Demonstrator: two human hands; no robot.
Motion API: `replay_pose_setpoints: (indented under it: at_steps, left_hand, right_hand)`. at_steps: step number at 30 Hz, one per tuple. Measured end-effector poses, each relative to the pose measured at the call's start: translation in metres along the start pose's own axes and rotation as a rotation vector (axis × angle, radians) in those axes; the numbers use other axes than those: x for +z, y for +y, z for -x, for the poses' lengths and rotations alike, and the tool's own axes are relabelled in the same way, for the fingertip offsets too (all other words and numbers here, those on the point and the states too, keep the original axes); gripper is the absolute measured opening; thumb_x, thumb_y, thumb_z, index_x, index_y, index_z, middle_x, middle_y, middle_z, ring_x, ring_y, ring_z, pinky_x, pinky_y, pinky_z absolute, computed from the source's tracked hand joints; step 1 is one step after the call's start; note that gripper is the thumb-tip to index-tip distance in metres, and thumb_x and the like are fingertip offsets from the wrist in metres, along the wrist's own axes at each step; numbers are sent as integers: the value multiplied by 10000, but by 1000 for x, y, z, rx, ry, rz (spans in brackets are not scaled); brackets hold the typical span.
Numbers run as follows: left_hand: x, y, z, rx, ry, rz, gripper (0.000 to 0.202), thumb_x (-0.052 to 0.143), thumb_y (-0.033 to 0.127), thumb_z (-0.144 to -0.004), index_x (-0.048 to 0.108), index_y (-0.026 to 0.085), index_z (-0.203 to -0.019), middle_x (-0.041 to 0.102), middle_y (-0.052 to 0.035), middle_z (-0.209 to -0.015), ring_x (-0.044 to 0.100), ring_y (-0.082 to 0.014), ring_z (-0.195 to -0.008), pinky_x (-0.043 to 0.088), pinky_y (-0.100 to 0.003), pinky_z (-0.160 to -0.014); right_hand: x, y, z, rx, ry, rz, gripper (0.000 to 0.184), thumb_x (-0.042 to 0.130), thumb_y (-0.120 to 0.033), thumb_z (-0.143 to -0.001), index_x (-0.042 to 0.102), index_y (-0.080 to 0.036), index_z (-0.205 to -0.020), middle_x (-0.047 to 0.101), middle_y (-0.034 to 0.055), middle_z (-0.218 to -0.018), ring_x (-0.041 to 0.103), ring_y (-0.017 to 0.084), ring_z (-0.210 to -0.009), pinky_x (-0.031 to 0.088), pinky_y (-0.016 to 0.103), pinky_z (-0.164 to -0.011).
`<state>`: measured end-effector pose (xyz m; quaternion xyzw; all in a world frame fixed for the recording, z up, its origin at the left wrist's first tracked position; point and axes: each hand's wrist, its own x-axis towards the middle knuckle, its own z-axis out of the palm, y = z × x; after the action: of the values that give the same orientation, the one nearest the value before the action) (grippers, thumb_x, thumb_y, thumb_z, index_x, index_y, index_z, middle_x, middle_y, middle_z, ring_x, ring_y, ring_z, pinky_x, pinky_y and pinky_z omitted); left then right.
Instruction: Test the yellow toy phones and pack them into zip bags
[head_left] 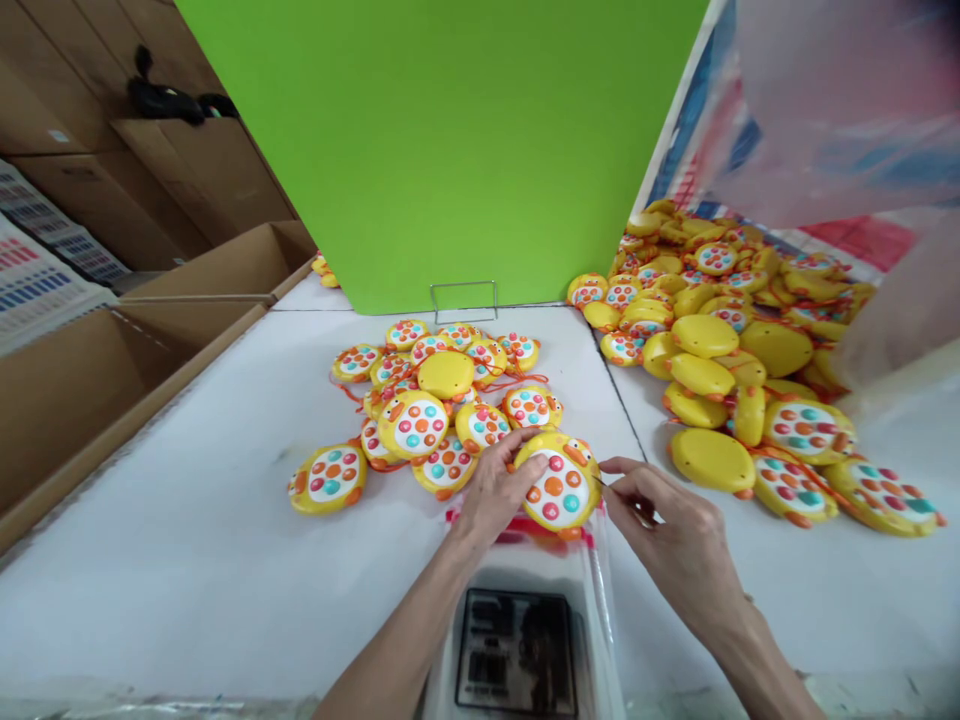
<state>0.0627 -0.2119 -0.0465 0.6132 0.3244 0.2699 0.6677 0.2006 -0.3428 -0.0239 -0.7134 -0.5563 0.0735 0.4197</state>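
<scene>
My left hand [495, 490] grips a yellow duck-shaped toy [559, 485] with coloured buttons, holding it at the mouth of a clear plastic bag [525, 610] with a red strip along its top. My right hand [667, 530] is closed in a pinch on the bag's right edge, right beside the toy. The bag lies flat on the white table [187, 560] in front of me and carries a dark printed label.
A pile of the same yellow toys [435, 400] lies just beyond my hands. A larger heap [735, 350] spreads at the right. A green board [450, 150] stands behind on a wire stand. Open cardboard boxes [112, 370] line the left side.
</scene>
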Motion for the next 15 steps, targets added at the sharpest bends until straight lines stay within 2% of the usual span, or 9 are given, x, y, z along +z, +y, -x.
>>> replay_pose_setpoints:
  at_steps: [4,10,15]
  left_hand:
    - [0,-1,-1,-6,10,-23,396,606,345,-736,602,182,-1097,662,-52,-1033,625,-216,-840,492,-272,-701]
    - [-1,-1,-3,3,16,-11,353,576,333,-759,605,177,-1074,674,-39,-971,623,-205,-828,490,-264,-693]
    - [-1,0,-2,13,-3,-19,374,585,326,-752,596,177,-1095,665,-45,-1015,618,-220,-887,492,-262,-699]
  right_hand:
    - [-1,0,-1,-27,16,45,141,505,-179,-836,488,-210,-700,650,32,-938,570,98,-580,438,230,-527]
    - [-2,-2,-1,-60,9,51,131,510,-154,-831,513,-207,-711,646,23,-959,559,82,-575,436,220,-542]
    - [0,-1,-2,-67,30,60,132,518,-148,-819,504,-207,-703,656,11,-905,532,76,-534,432,214,-519]
